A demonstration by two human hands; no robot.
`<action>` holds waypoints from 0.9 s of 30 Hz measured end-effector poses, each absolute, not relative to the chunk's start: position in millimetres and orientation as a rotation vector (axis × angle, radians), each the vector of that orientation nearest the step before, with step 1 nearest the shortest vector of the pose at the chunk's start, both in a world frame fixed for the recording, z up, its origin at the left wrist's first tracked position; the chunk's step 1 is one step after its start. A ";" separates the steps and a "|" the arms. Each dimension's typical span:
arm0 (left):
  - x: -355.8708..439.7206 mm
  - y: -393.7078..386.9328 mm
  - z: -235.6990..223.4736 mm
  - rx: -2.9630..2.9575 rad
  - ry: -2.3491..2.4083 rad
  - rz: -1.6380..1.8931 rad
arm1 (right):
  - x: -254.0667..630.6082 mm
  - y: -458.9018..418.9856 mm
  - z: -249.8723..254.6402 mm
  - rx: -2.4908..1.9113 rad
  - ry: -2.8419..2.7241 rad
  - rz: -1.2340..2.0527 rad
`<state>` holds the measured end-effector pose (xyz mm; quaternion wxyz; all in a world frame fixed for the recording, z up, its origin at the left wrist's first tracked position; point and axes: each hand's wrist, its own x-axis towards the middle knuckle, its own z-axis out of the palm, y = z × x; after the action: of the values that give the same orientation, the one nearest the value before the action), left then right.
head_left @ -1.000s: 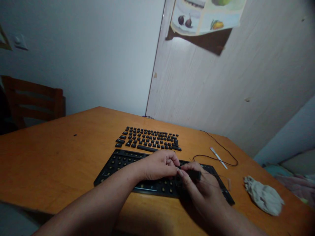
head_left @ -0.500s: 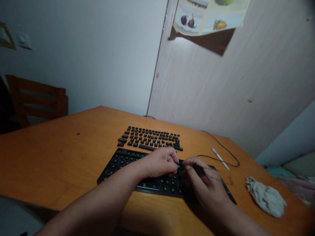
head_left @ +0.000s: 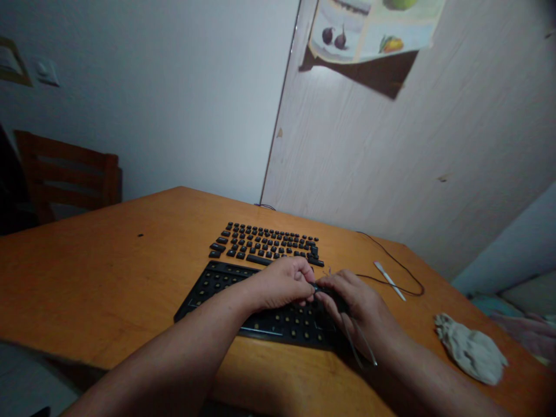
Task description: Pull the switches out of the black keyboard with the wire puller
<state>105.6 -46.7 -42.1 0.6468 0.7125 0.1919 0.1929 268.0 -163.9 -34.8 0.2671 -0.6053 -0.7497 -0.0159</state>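
A black keyboard frame (head_left: 226, 289) with its keycaps off lies on the orange wooden table (head_left: 108, 278). The removed keycaps (head_left: 264, 246) are laid out in rows just behind it. My left hand (head_left: 282, 284) is curled shut over the frame's middle, pinching something small and dark at its fingertips. My right hand (head_left: 356, 301) meets it fingertip to fingertip, closed on the same small dark piece, with a thin wire (head_left: 360, 344) trailing from it toward me. What exactly the fingers grip is too small to name.
The keyboard's thin black cable (head_left: 391, 255) loops to the right, beside a small white tool (head_left: 390, 280). A crumpled grey cloth (head_left: 471, 347) lies at the far right. A wooden chair (head_left: 65, 174) stands at the left; walls close behind.
My right hand has turned palm down and shifted left toward the left hand. The thin wire now hangs toward me instead of stretching out to the right. The view drifted slightly.
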 end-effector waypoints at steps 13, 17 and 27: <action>95.9 -19.6 -31.5 1.410 0.758 1.053 | 345.7 -96.6 -52.0 -2.035 -1.940 0.106; 96.1 -20.2 -31.9 1.412 0.751 1.063 | 346.4 -86.1 -55.9 -2.091 -1.910 0.226; 97.2 -20.8 -33.2 1.406 0.743 1.058 | 344.5 -76.1 -59.1 -2.105 -1.904 0.295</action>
<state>97.2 -20.8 -33.2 0.5776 0.6010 0.3175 0.4521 344.5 -76.1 -59.1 0.1437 -0.7300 -0.6603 0.1023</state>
